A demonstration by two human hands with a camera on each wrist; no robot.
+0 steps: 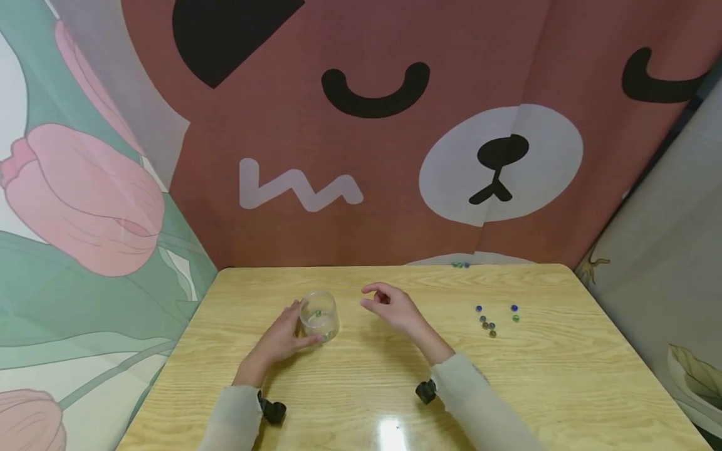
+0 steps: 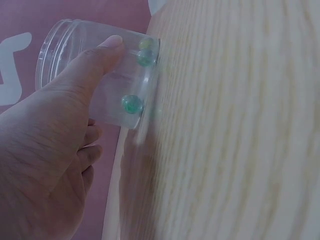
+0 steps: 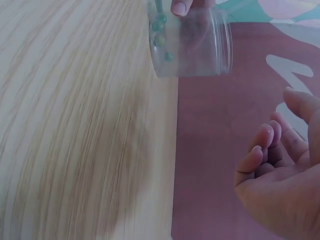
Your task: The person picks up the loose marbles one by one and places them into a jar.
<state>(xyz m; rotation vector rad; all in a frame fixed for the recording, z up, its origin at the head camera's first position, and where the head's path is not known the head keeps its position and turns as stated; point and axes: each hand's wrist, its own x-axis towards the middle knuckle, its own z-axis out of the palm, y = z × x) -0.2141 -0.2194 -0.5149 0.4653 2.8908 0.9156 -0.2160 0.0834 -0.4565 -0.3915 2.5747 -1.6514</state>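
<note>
A clear plastic jar (image 1: 331, 318) with its open top up stands on the wooden table. My left hand (image 1: 282, 338) grips it by the side, the thumb (image 2: 113, 42) lying along the clear wall in the left wrist view. Green marbles (image 2: 132, 104) and a yellowish one (image 2: 145, 44) lie at the jar's bottom. To the right of the jar, raised over the table, is my right hand (image 1: 397, 310). Its index finger and thumb are apart, the other fingers loosely curled, and no object shows between them.
On the right half of the table lie several loose marbles, among them a blue marble (image 1: 514, 307), a green marble (image 1: 516, 318) and a brownish marble (image 1: 493, 334). More marbles (image 1: 460, 265) sit at the table's back edge, before a printed curtain (image 1: 383, 232).
</note>
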